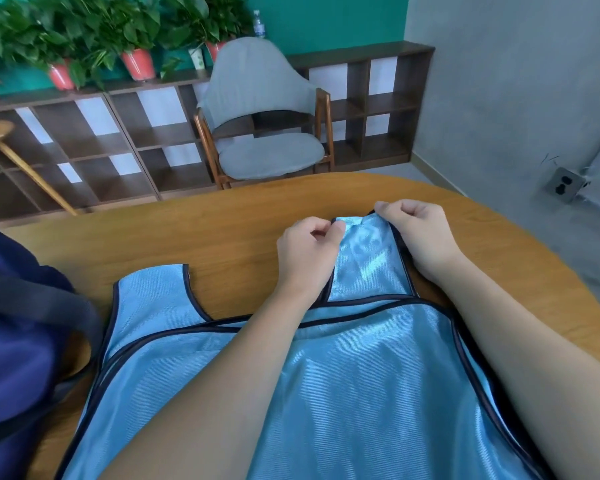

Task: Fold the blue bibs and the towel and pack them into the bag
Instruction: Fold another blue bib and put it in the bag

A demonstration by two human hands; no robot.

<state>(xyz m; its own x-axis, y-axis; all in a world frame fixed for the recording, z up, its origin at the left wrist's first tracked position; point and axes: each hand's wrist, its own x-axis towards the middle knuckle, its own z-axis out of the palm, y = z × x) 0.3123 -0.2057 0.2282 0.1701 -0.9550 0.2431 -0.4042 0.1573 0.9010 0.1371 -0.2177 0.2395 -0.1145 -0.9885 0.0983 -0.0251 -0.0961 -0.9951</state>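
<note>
A light blue bib (361, 375) with dark navy trim lies flat on the wooden table (222, 230), its two shoulder straps pointing away from me. My left hand (307, 252) pinches the top left corner of the right strap. My right hand (418, 233) pinches that strap's top right corner. The left strap (156, 299) lies free on the table. A dark blue bag (18, 323) with a grey handle sits at the table's left edge. No towel is in view.
A grey padded chair (260, 112) with wooden arms stands beyond the table's far edge. Behind it runs a low dark shelf unit (118, 133) with potted plants (136, 60) on top. A floor socket (565, 183) sits at the right.
</note>
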